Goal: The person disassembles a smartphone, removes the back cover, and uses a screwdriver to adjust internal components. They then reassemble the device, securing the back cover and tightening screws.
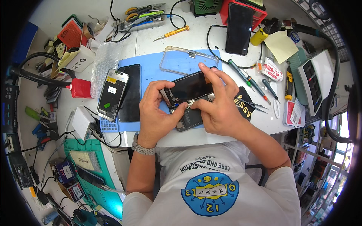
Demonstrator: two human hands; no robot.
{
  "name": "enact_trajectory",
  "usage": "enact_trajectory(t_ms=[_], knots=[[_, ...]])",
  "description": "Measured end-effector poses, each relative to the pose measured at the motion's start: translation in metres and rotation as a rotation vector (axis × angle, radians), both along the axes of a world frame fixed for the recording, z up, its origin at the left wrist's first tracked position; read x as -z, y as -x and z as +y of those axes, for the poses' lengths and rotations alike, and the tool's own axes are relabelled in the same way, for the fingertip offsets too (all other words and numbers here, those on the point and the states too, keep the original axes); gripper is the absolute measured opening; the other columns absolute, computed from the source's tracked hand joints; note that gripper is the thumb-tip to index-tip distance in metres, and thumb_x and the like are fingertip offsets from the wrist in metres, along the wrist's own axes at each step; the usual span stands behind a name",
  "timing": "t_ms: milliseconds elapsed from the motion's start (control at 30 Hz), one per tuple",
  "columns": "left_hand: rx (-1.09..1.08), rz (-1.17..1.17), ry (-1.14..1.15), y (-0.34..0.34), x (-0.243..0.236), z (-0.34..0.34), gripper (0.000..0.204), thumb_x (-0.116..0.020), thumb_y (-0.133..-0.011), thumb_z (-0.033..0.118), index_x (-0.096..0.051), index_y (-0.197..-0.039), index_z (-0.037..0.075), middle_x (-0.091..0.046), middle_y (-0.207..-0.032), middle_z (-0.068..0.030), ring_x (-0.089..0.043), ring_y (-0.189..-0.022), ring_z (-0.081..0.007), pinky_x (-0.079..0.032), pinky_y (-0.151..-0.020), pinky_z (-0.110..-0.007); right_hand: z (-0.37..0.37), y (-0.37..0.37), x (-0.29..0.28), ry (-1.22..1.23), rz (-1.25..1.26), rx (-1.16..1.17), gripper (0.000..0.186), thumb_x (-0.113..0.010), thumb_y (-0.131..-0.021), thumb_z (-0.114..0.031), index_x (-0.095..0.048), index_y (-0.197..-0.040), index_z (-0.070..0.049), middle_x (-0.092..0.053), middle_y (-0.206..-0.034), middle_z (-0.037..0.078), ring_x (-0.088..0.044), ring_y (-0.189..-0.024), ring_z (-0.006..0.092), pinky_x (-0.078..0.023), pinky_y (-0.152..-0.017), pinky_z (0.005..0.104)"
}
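Black lettering: white box point(83, 59), toward bench's point(169, 141) far left corner. Lettering also on red-and-white tube point(272, 71), toward right edge; gold lettering on black item point(246, 106), near front edge. White shirt point(166, 188): dark lettering, yellow numerals on blue emblem point(188, 185).

A dark phone screen point(192, 88) is held by the left hand point(158, 111) over an opened phone body point(189, 120), the right hand point(221, 107) is placed close to their edges, and a blue mat point(151, 71) is partly covered by a clear case point(191, 55)
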State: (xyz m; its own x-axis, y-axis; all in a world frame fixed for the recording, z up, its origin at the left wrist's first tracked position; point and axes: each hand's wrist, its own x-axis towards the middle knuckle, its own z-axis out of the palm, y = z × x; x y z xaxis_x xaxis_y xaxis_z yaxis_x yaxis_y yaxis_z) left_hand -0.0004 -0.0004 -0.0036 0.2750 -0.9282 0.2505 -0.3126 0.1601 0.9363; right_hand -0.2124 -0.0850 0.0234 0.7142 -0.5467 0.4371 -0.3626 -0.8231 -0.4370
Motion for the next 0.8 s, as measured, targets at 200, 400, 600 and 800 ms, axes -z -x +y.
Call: enact_trajectory(t_ms=[200,400,600,800], knots=[[-0.004,0.019,0.016,0.0000,0.0018,0.0005,0.064,-0.095,-0.080,-0.006,-0.061,-0.134,0.001,-0.071,-0.114,-0.0042,-0.071,-0.095,-0.0079,-0.056,-0.077,-0.023,-0.0014,0.0006,-0.0001,-0.019,0.002,0.000,0.026,-0.073,-0.071,0.004,-0.080,-0.089,-0.014,-0.040,-0.174,0.029,-0.039,-0.149,0.0471,-0.026,-0.121,0.0526],[0.009,0.023,0.008,-0.0008,0.0022,0.0001,0.064,-0.094,-0.080,-0.006,-0.060,-0.133,0.002,-0.071,-0.116,-0.0044,-0.071,-0.096,-0.0087,-0.057,-0.077,-0.023,-0.0019,-0.0007,0.0019,-0.051,-0.024,0.012,0.024,-0.074,-0.073,0.003,-0.082,-0.090,-0.013,-0.038,-0.175,0.026,-0.037,-0.150,0.0465,-0.026,-0.119,0.0555],[0.004,0.024,0.011,-0.0001,0.0004,0.0002,0.062,-0.093,-0.079,-0.007,-0.062,-0.132,0.001,-0.069,-0.120,-0.0059,-0.071,-0.098,-0.0097,-0.057,-0.078,-0.024,-0.0020,0.0000,0.0074,-0.046,-0.042,0.005,0.017,-0.077,-0.078,-0.002,-0.082,-0.089,-0.013,-0.035,-0.178,0.022,-0.033,-0.154,0.0459,-0.025,-0.117,0.0609],[-0.009,0.054,0.019,0.0008,0.0000,-0.0006,0.057,-0.090,-0.080,-0.009,-0.064,-0.129,-0.001,-0.067,-0.124,-0.0085,-0.072,-0.099,-0.0116,-0.059,-0.080,-0.026,-0.0003,-0.0011,0.0067,-0.027,-0.016,0.014,0.015,-0.077,-0.078,-0.003,-0.082,-0.088,-0.014,-0.035,-0.178,0.022,-0.033,-0.154,0.0446,-0.025,-0.115,0.0606]])
